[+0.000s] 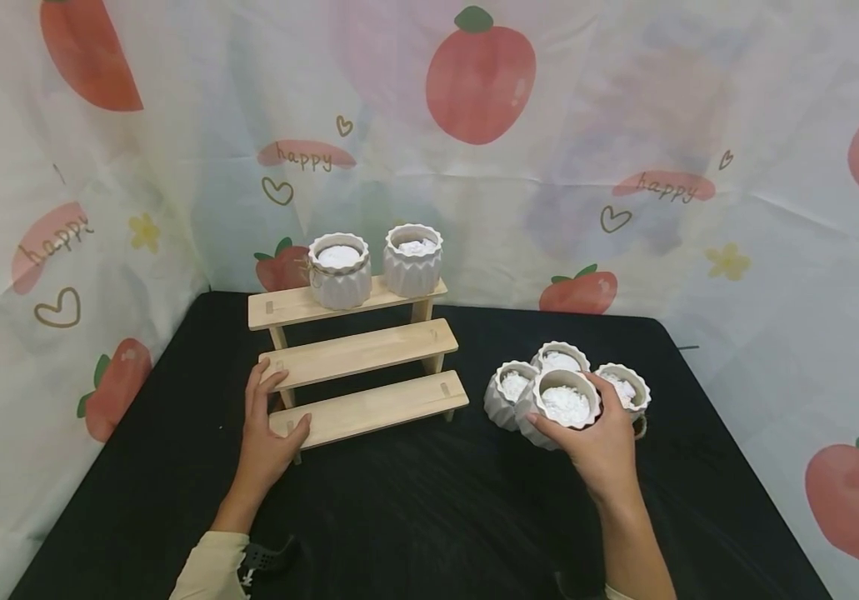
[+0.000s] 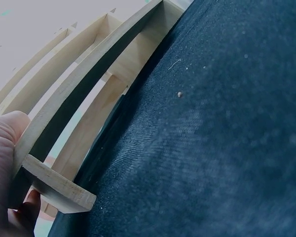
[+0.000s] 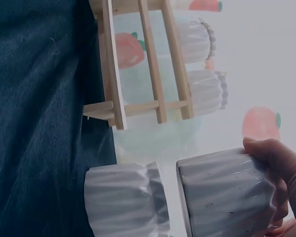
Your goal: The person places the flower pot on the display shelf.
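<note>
My left hand [image 1: 264,446] grips the left end of a three-tier wooden stand [image 1: 377,408], with the thumb on the lowest shelf and fingers beneath it in the left wrist view. A white ribbed ceramic pot [image 3: 222,192], with white crumbly material inside, is held at its rim by my right hand [image 1: 601,454]. It hangs slightly tilted, raised above the table. Close around it stand three similar pots, a left one [image 1: 501,406], a back one [image 1: 560,357] and a right one [image 1: 630,390], partly hidden by the held pot and hand.
Two more white pots, a left one [image 1: 342,285] and a right one [image 1: 414,272], sit on the stand's top shelf; the left has twine round its neck. Black cloth [image 1: 429,517] covers the table. A fruit-printed curtain [image 1: 646,108] hangs behind and at both sides.
</note>
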A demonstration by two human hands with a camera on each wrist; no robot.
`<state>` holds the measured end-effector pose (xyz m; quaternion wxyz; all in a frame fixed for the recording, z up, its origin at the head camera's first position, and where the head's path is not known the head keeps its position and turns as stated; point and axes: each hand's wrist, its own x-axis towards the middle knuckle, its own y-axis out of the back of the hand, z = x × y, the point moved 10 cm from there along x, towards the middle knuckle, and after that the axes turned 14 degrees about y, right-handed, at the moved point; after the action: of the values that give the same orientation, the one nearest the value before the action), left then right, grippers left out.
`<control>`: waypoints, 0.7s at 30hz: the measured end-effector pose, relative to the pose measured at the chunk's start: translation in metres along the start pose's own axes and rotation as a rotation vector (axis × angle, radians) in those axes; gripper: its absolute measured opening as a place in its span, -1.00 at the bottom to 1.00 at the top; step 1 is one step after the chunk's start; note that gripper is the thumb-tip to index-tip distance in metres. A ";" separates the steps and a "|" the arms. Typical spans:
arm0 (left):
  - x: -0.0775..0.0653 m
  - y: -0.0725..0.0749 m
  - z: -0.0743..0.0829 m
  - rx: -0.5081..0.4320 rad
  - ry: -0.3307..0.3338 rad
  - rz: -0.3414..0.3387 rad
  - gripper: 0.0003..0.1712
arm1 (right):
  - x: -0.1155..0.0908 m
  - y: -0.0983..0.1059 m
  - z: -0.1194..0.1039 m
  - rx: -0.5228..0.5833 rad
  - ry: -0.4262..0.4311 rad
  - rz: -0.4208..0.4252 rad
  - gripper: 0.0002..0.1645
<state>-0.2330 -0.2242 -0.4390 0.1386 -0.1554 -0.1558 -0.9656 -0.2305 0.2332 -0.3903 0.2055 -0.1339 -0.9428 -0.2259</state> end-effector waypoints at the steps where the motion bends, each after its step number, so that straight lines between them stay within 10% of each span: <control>1: 0.000 0.000 0.003 -0.002 -0.002 -0.002 -0.17 | 0.000 -0.002 0.000 0.007 -0.001 -0.003 0.16; 21: 0.001 0.001 0.005 0.003 -0.013 0.002 -0.17 | 0.006 -0.025 -0.008 0.091 -0.014 -0.010 0.08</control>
<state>-0.2321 -0.2232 -0.4341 0.1385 -0.1616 -0.1579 -0.9642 -0.2420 0.2090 -0.3905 0.2038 -0.1212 -0.9541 -0.1828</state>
